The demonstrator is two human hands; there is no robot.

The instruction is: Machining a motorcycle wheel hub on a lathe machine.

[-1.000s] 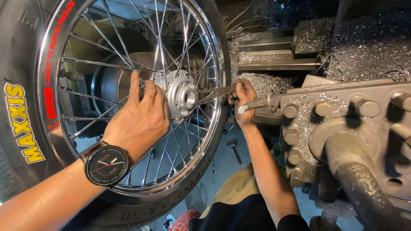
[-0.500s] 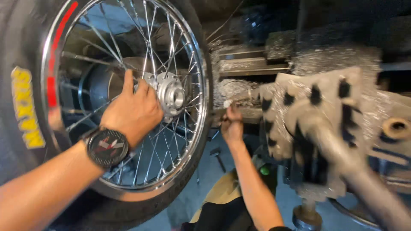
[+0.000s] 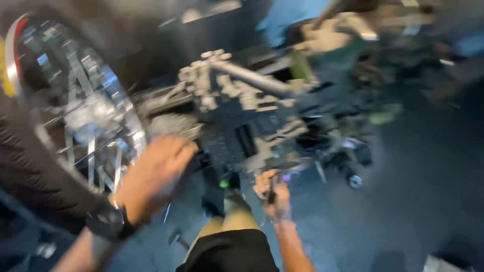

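Observation:
The view is heavily blurred by motion. A spoked motorcycle wheel (image 3: 75, 116) with a black tyre fills the left side. My left hand (image 3: 156, 171), with a black wristwatch (image 3: 108, 221) on the wrist, hovers by the wheel's lower right rim, back of the hand up and fingers curled. What it holds, if anything, is hidden. My right hand (image 3: 272, 194) is low in the middle, away from the wheel, closed around a thin dark tool (image 3: 271, 194). My knee and black shorts (image 3: 229, 249) show beneath.
A grey metal machine with a bolted chuck (image 3: 242, 100) stands behind the hands at centre. Dark floor (image 3: 403, 201) spreads to the right, with small parts (image 3: 353, 180) lying on it.
The camera swung right and down. My left hand came off the wheel hub to the rim's lower right. My right hand pulled back from the hub and dropped low with the tool.

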